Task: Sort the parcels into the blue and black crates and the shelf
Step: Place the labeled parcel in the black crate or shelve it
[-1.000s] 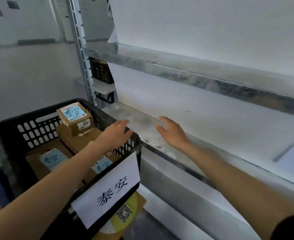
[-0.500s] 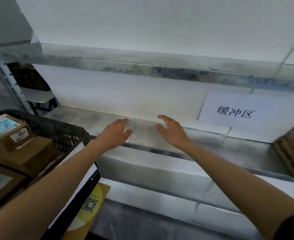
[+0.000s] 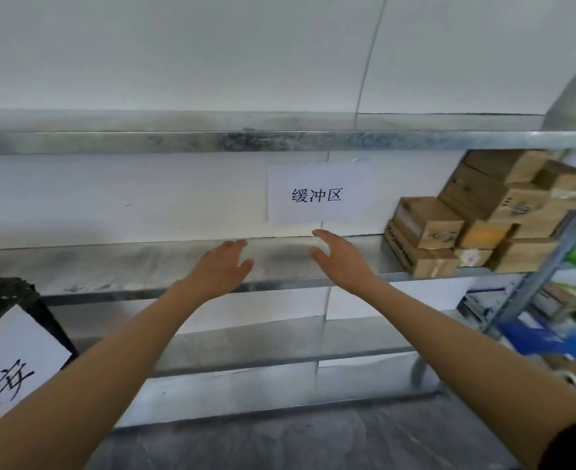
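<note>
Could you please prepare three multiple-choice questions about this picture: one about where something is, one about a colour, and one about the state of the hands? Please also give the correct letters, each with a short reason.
1. Where is the stack of cardboard parcels?
A. At the right end of the shelf
B. On the floor
C. In the person's arms

2. What colour is the crate at the lower left edge?
A. Green
B. Black
C. Orange

3. In what state are the left hand and the right hand?
A. Each grips a parcel
B. Both are closed into fists
C. Both are open and hold nothing

Answers:
1 A: the stack rests on the shelf board at its right end.
2 B: its mesh wall is black, behind a white label.
3 C: the fingers are spread above the shelf, with nothing in them.
</note>
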